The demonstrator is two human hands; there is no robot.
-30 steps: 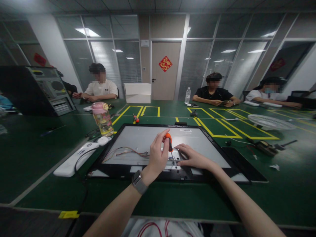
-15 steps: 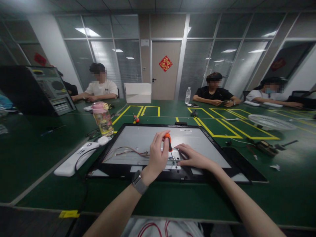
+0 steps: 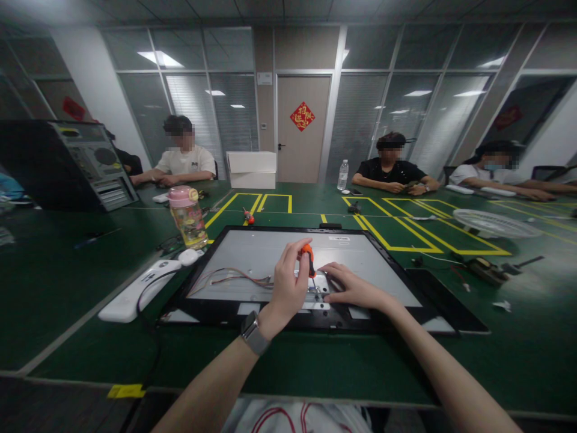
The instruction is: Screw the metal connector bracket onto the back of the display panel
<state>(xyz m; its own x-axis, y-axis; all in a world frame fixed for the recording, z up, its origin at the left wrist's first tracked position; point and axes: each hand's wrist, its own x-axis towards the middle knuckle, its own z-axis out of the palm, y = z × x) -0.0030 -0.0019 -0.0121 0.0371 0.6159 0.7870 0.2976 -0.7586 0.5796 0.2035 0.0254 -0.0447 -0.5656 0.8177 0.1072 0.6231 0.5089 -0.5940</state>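
My left hand, with a watch on its wrist, is closed round a screwdriver with an orange and black handle. The screwdriver stands nearly upright, its shaft pointing down at a small metal bracket. That bracket lies on the back of a flat display panel, a grey metal sheet in a black frame. My right hand lies at the bracket's right side, fingers stretched and apart, fingertips by the screwdriver's tip. Thin coloured wires run over the panel to the left. The exact tip contact is too small to make out.
A white power bank-like block with a black cable and a pink-lidded bottle stand left. A dark flat slab and a black tool lie right. A computer case stands far left. Several people sit across the green table.
Almost nothing differs. Both hands, the screwdriver and the panel keep their places. At the far right, a seated person's arms have shifted slightly.
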